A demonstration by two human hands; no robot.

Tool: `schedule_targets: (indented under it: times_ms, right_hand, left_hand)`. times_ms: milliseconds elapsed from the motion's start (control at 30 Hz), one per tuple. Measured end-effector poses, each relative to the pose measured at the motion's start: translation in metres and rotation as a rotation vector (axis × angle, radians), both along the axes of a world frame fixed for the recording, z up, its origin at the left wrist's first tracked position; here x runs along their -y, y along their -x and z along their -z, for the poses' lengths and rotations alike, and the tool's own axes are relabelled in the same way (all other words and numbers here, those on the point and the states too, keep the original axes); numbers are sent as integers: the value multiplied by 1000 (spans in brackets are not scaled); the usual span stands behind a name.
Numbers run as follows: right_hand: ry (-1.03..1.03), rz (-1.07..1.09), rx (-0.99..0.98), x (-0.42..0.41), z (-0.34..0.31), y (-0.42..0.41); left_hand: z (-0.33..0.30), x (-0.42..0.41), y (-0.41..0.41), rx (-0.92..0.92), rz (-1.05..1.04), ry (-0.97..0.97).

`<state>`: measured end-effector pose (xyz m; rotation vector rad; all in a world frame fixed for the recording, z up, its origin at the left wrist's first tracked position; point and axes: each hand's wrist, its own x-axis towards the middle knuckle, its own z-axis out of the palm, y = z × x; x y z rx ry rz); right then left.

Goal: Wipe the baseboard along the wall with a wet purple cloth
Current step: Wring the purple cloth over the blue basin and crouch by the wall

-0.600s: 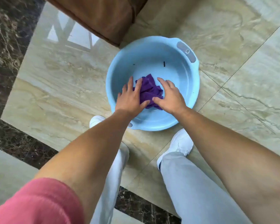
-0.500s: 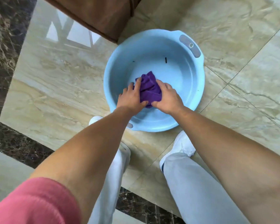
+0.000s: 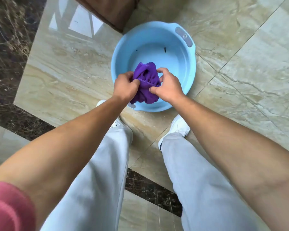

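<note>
Both hands, left hand (image 3: 125, 86) and right hand (image 3: 168, 86), have fingers clamped on the bunched purple cloth (image 3: 146, 82) held above the blue basin (image 3: 188, 67); risk: cloth left sopping drips on the glossy floor (image 3: 70, 67), causing slips.

- The cloth (image 3: 146, 80) is seen to be solid purple, with a stitched hem of the same purple.
- The basin (image 3: 122, 52) is pale blue; grey inserts are set in its handles.
- The floor tiles (image 3: 70, 64) are veined in beige and cream marble, bordered by a dark brown band (image 3: 15, 117) with pale veining.
- The trousers (image 3: 97, 180) are light grey, the shoes (image 3: 179, 125) white, the sleeve (image 3: 8, 209) pink.
- The upholstery (image 3: 110, 9) is brown.
</note>
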<state>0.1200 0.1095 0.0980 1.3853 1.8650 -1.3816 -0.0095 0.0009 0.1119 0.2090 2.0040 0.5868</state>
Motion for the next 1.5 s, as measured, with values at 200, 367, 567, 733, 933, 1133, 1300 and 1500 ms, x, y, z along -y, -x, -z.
schedule_targets:
  times_ms: [200,367,567,733,933,1133,1300,1500]
  right_hand:
    - [99,-174,-167,-19,-172,-4]
    - [442,204,-231,-32,-335,-3]
    - [603,140,-575,-6,-503,17]
    - [261,-70,-694,-3,-632,48]
    - [-222,-488,-636,5,-757,91]
    - [331,-351,-911,46,-828,136]
    - [309,-424,-922,101,-843,186]
    - [-251,-441,-828,163,-854,264]
  left_hand:
    - [-178,-2,9,144,-158,-192]
    - [-343,-1,21,253,-363,-319]
    - [-521,9,30,244,-428,-440]
    - [-641,44,50,51,-317,-584]
    - [-729,112,74,-275,-227,-521]
    - [-791,163,98,-442,-304,-801]
    - [-804,203,129,-175,-140,-892]
    - [-804,260,188,-225,-232,-918]
